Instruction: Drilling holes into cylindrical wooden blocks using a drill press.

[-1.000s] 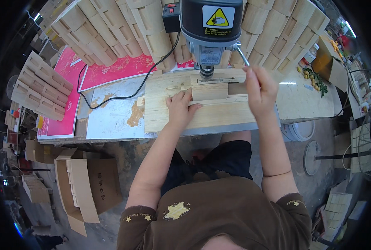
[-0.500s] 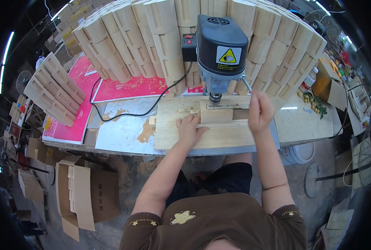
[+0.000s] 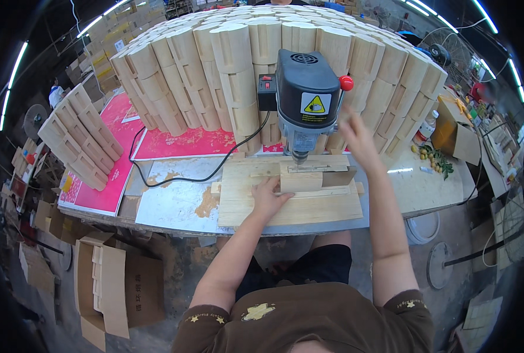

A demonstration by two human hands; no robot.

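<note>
A pale wooden block lies in a wooden jig beneath a black bench drill press. My left hand presses against the block's left end, its thumb along the front side. The chuck is just above the block's back edge; whether a bit touches the wood is hidden. To the right of the press my right hand is raised beside its feed lever. A red ball knob stands above that hand. Its fingers are blurred, so their grip cannot be made out.
Tall stacks of grooved wooden pieces wall off the back of the table, with a smaller stack at left. A black cable loops across the tabletop. Fruit with leaves, a bottle and a cardboard box are at right.
My right hand has moved up and slightly left, away from the jig, and the red knob has come into sight. My left hand stays at the block. The view has tilted up slightly.
</note>
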